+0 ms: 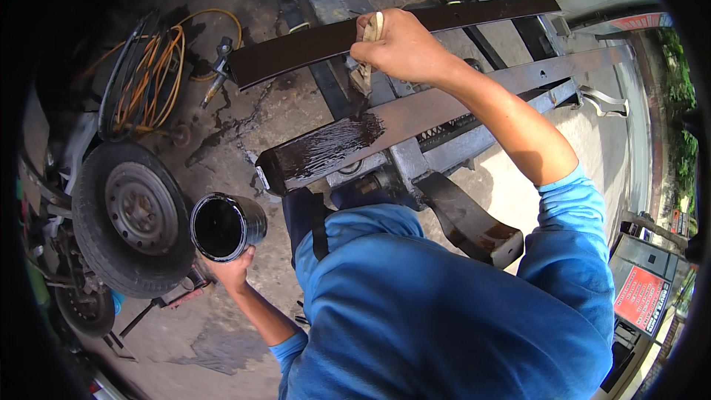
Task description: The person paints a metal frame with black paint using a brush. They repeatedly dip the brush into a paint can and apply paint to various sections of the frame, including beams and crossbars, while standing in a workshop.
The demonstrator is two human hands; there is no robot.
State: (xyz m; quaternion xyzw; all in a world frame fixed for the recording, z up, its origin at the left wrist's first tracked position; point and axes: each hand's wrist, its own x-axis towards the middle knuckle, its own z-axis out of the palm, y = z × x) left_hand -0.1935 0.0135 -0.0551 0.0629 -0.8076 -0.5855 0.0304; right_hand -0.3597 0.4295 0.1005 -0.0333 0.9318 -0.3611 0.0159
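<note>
My left hand (232, 268) grips a round can (228, 227) from below, at the lower left of the head view. Black paint fills its inside and smears its rim. Up and to the right, my right hand (404, 48) is closed around a paintbrush (361, 78) with a pale handle, bristles pointing down. Below the bristles lies a long metal bar (437, 117). Its left end is coated in wet, streaky black, while the rest is dull grey-brown. I cannot tell whether the bristles touch it. A second, dark glossy bar (296, 52) runs behind my right hand.
Grey metal supports (407, 159) carry the bars. A curved metal piece (474, 222) sticks out near my body. On the left are a wheel with tyre (133, 211) and coiled orange and black hoses (152, 78). A red sign (641, 298) stands at the right.
</note>
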